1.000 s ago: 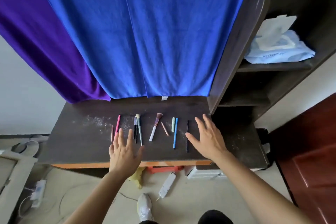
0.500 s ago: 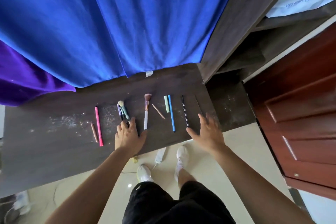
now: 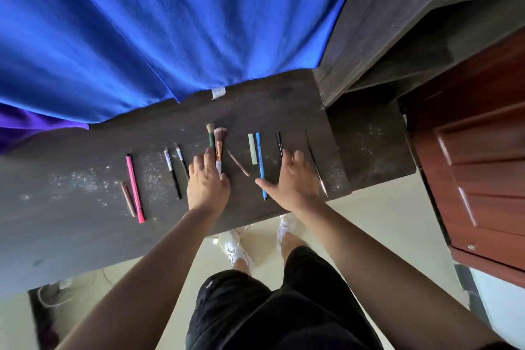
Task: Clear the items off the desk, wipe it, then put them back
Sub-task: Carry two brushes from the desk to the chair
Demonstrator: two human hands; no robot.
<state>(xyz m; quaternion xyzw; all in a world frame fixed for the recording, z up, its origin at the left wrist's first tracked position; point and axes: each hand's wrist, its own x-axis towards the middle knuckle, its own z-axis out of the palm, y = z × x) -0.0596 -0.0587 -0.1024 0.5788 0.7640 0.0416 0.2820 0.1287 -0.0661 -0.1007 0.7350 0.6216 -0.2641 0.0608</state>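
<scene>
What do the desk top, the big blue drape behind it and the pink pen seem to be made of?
Desk top: dark wood or wood-look laminate, matte, with faint grain and pale dust specks. Blue drape: soft cloth, likely microfibre or fleece, with a fuzzy nap, folds and a small sewn label. Pink pen: probably plastic, smooth with an even bright colour.

1. Desk (image 3: 85,236): dark wood grain, matt, dusted with pale specks.
2. Blue cloth (image 3: 170,23): soft, matt, finely napped weave.
3. Pink pen (image 3: 134,187): smooth plastic look.
4. Brush (image 3: 219,140): fluffy bristles, shiny coppery ferrule.
5. Cabinet (image 3: 483,179): reddish wood, semi-gloss.
6. Floor (image 3: 383,221): glossy, smooth.
</scene>
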